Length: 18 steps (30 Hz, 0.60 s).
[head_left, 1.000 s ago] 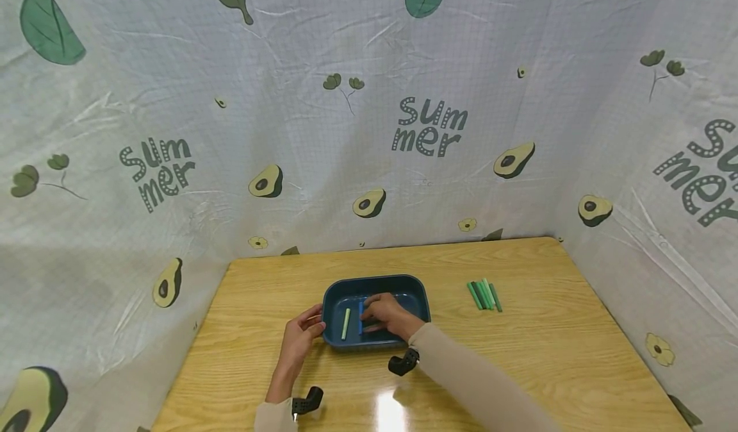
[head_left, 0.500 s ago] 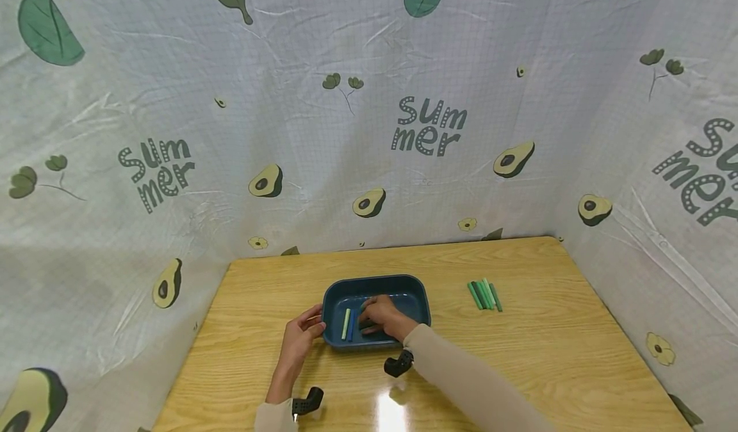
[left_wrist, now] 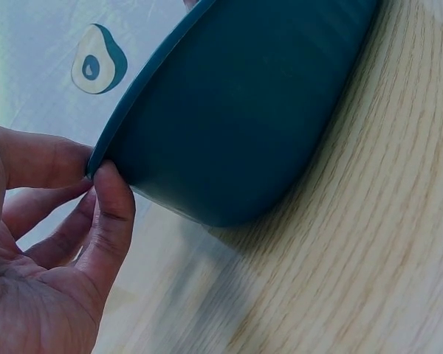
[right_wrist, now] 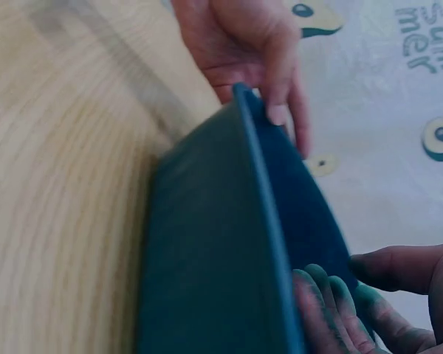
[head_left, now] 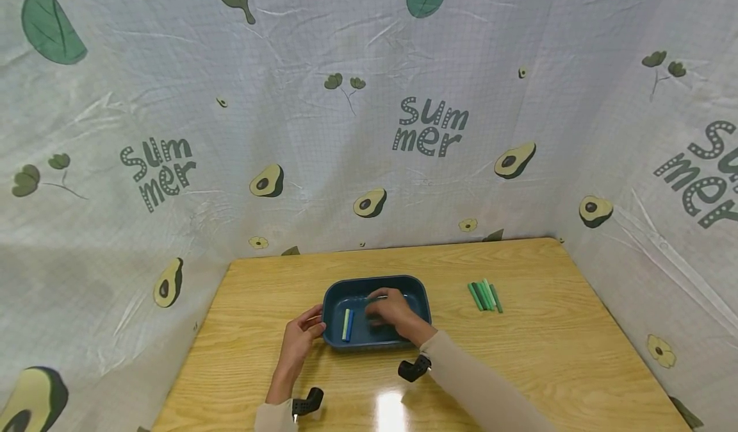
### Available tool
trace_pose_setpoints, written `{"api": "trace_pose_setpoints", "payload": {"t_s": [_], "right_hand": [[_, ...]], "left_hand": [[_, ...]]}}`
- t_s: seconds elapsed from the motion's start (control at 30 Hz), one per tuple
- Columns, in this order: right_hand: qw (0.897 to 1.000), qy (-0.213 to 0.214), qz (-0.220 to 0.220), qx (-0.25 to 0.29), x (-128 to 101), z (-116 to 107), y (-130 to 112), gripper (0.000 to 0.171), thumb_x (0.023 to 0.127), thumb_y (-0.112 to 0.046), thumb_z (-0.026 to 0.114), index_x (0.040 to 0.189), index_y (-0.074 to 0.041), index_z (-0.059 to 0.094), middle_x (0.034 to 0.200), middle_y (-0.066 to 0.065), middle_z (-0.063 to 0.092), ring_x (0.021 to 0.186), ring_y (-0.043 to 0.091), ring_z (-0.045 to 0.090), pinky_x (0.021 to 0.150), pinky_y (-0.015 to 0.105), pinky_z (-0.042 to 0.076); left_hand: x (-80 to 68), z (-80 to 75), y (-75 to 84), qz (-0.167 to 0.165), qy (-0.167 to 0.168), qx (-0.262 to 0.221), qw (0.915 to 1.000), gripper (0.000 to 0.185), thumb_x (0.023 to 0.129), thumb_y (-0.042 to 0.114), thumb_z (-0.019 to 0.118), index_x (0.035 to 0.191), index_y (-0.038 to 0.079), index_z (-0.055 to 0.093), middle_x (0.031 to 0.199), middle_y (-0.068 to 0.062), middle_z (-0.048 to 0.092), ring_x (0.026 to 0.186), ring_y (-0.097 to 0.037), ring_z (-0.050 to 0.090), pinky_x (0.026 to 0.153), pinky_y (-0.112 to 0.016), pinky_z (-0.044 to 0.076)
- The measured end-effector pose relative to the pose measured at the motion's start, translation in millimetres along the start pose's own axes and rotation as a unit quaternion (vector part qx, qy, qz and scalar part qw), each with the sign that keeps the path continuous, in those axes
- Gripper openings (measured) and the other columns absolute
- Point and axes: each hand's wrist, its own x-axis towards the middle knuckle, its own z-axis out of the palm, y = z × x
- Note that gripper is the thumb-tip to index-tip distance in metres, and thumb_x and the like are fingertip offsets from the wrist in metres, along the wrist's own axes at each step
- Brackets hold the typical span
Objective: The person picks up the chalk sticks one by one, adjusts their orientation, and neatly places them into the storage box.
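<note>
Left hand [head_left: 300, 342] pinches tray [head_left: 375, 281] rim; right hand [head_left: 394, 313] fingers loose inside; two sticks [head_left: 347, 324] in tray

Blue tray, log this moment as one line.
left hand grips blue tray rim | right hand inside tray | green sticks on table

Right hand [head_left: 394, 313] covers the tray [head_left: 376, 281] floor beneath it; whether its fingers hold anything can't be told. Right wrist view cuts the fingertips [right_wrist: 332, 310] off at the bottom edge, tray wall blurred.
</note>
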Motion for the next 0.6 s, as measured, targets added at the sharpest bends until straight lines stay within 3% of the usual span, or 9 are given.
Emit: {"api": "trace_pose_setpoints", "payload": {"t_s": [0.13,0.3,0.6], "right_hand": [[0.999,-0.005,-0.030,-0.021,-10,-14,-8,0.034,0.088,-0.010,0.068,0.120,-0.001,0.061,0.104,0.016,0.068,0.085,0.023,0.069,0.075,0.042,0.059],[0.998,0.006,-0.054,-0.033,-21,-31,-17,0.032,0.091,-0.010,0.066,0.121,0.001,0.060,0.105,0.016,0.068,0.087,0.023,0.069,0.078,0.044,0.059],[0.993,0.064,-0.083,-0.054,-38,-57,-30,0.027,0.092,-0.009,0.066,0.118,-0.004,0.063,0.106,0.015,0.068,0.091,0.023,0.068,0.078,0.044,0.059]], "left_hand": [[-0.9,0.3,1.0,-0.001,-0.002,-0.003,1.0000,0.047,0.092,-0.003,0.059,0.139,-0.002,0.053,0.132,-0.027,0.056,0.119,-0.034,0.056,0.074,-0.018,0.053],[0.2,0.4,-0.7,0.004,0.004,0.007,1.0000,0.046,0.091,-0.003,0.060,0.136,-0.001,0.055,0.131,-0.025,0.057,0.116,-0.030,0.057,0.075,-0.019,0.053],[1.8,0.8,-2.0,0.001,0.012,0.010,0.9999,0.045,0.091,-0.003,0.059,0.136,0.002,0.057,0.131,-0.020,0.059,0.114,-0.027,0.058,0.075,-0.020,0.054]]}}
